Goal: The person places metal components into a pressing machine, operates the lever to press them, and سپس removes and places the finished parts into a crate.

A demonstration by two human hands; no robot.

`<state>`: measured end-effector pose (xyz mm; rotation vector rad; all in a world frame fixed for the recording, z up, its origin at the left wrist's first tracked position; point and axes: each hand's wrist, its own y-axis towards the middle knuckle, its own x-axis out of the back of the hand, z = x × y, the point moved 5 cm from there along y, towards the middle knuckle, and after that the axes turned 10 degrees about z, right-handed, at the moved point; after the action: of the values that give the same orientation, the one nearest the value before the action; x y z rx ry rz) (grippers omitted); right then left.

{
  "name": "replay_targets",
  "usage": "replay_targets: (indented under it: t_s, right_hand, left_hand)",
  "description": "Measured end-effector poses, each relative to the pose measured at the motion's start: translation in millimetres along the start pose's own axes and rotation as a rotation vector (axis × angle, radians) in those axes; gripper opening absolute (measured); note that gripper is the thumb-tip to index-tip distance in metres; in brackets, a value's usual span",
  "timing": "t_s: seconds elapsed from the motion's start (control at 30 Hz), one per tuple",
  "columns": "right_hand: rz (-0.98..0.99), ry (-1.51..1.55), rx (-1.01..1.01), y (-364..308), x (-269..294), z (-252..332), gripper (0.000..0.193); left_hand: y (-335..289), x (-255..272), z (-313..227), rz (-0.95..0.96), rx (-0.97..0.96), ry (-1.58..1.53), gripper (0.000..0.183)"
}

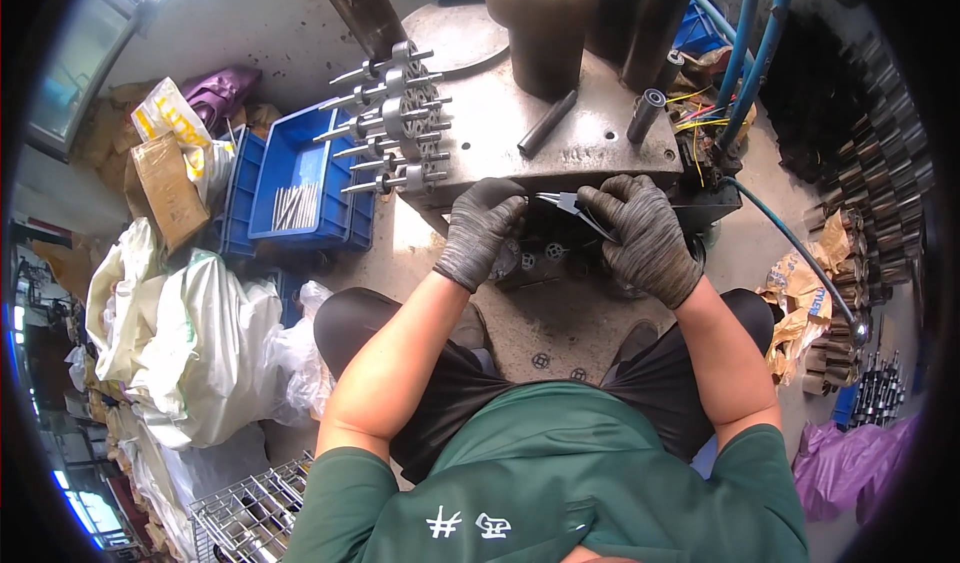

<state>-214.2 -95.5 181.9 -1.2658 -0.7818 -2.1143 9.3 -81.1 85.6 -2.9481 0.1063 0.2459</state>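
Observation:
Both of my hands wear grey knitted gloves and meet at the front edge of the metal work table (500, 138). My right hand (645, 238) is closed around a small pair of pliers (568, 204), whose jaws point left toward my other hand. Facing it, my left hand (480, 231) is closed with the fingertips pinched together by the plier tips. What lies in that pinch is too small and covered to name. Metal shafts with ring-shaped hubs (400, 123) stand in a row on the table's left side, just beyond my left hand.
A dark tube (548, 124) lies on the table, with a shorter tube (647, 116) to its right and a thick steel cylinder (542, 33) behind. Blue bins (355, 198), one holding thin rods (297, 206), stand left. A hose (790, 233) crosses the right side, near stacked metal parts.

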Motion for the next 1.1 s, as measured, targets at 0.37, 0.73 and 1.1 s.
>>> replay_targets:
  t_s: [0.37, 0.73, 1.1]
  right_hand:
    - [0.053, 0.047, 0.051, 12.5, -19.5, 0.4, 0.058]
    - [0.084, -0.019, 0.028, 14.0, -22.4, 0.4, 0.055]
    - [0.178, 0.114, -0.082, 9.4, -17.1, -1.7, 0.050]
  left_hand:
    - [-7.7, 8.5, 7.7, 0.008, -0.060, -0.004, 0.014]
    - [-9.9, 7.7, 4.4, -0.006, -0.043, -0.015, 0.015]
    - [-7.4, 9.1, 12.0, 0.008, -0.006, -0.072, 0.015]
